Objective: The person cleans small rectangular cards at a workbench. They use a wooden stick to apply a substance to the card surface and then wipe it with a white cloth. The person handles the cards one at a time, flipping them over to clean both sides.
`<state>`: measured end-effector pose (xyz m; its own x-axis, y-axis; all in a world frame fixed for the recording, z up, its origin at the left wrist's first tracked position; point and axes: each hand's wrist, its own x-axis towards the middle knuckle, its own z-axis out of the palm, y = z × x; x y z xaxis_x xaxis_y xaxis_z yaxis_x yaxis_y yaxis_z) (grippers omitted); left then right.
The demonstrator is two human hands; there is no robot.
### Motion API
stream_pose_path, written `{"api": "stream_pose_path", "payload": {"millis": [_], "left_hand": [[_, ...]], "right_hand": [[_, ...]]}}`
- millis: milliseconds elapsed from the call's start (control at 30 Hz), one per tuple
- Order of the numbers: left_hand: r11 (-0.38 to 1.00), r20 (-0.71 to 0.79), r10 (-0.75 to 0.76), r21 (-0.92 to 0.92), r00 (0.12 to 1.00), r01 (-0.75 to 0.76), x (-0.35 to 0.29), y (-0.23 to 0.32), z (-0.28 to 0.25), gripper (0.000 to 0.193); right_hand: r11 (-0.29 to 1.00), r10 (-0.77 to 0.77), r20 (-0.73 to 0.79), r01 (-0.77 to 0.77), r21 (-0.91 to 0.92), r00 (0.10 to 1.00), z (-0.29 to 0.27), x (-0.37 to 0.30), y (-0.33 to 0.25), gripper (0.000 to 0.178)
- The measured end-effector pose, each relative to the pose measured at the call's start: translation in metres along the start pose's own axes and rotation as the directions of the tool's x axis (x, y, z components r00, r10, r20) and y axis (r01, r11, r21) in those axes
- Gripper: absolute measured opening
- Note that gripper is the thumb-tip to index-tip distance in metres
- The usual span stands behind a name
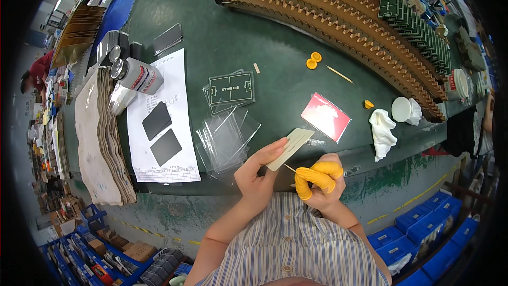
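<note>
Pale cream rectangular card (291, 148), pinched in the left hand (256, 178) near the front of the dark green tabletop (201, 32). Thin pale stick (289, 168) clasped in the right hand (320, 182); perhaps liable to scratch the card, if pressed too hard.

White sheet (140, 153) had a printed line with digits along its top, handwriting mid-right, a ruled form table at its bottom. Bottle (143, 77), on the sheet's upper left: red-and-dark label, too small to read. Dark green card (230, 88), right of the sheet: pale capitals inside a pitch outline. Row-end green card (389, 6), far upper right of the sheet: similar lettering. White tub (456, 85), far right of the sheet: red print, illegible.
</note>
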<state>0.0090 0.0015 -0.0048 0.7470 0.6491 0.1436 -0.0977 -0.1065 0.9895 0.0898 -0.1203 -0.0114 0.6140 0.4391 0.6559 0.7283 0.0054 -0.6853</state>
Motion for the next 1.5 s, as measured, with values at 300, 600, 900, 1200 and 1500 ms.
{"api": "stream_pose_path", "payload": {"millis": [300,600,900,1200,1500], "left_hand": [[1.000,-0.001,0.008,0.006,1.000,-0.008,0.0002,-0.0006,0.0003,0.024],[1.000,-0.007,0.016,0.005,1.000,-0.016,0.0004,0.0001,0.0003,0.022],[0.997,0.022,0.058,0.047,0.998,-0.059,0.0011,-0.0012,-0.0008,0.018],[0.997,0.015,0.058,0.043,0.998,-0.058,0.0003,-0.0014,-0.0011,0.019],[1.000,-0.020,0.013,-0.002,1.000,-0.013,-0.0001,-0.0002,0.0000,0.021]], "right_hand": [[1.000,-0.012,-0.010,0.012,-0.014,1.000,0.0009,0.0010,0.0001,0.031],[1.000,-0.005,-0.025,0.005,-0.003,1.000,0.0016,0.0011,-0.0006,0.030],[1.000,0.000,-0.035,-0.001,-0.008,0.999,0.0018,-0.0002,0.0000,0.029],[1.000,-0.016,-0.020,0.016,-0.008,1.000,0.0004,0.0013,-0.0006,0.030],[1.000,-0.017,-0.017,0.017,-0.006,1.000,0.0009,0.0002,-0.0004,0.030]]}}
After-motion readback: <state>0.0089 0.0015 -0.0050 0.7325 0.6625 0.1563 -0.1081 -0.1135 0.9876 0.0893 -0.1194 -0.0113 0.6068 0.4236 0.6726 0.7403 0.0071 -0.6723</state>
